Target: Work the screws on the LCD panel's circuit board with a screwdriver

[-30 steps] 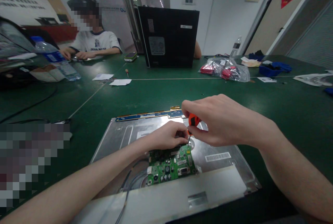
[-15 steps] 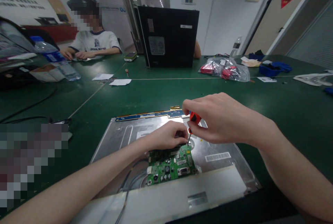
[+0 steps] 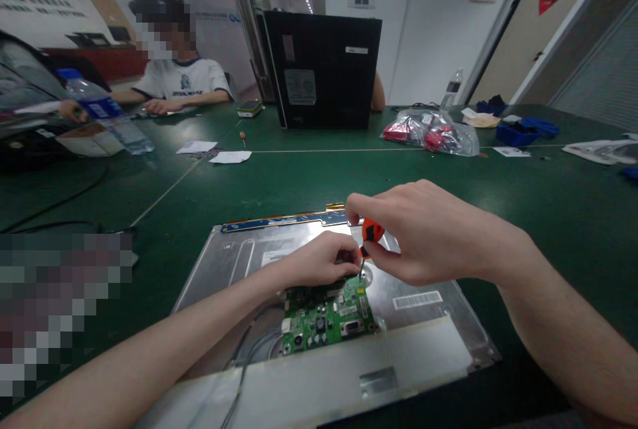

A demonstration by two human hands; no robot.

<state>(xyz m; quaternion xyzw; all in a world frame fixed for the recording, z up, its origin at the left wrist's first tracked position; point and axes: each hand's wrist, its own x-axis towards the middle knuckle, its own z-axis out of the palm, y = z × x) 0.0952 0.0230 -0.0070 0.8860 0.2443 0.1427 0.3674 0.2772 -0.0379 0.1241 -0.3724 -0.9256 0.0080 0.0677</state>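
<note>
Pinching orange screwdriver point(image 3: 371, 230) in right hand point(image 3: 428, 233), tip at green board point(image 3: 326, 316) corner, left hand point(image 3: 319, 261) clamping board edge; screw-driving, needs steady twisting.

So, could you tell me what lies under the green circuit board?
The green circuit board sits on a monitor panel's metal back; grey cables emerge at its left. Directly beneath is hidden.

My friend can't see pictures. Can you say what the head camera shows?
A right hand holds an orange screwdriver tip-down at a corner of a green circuit board, which the left hand touches. The board lies on a metal panel on a green table.
</note>
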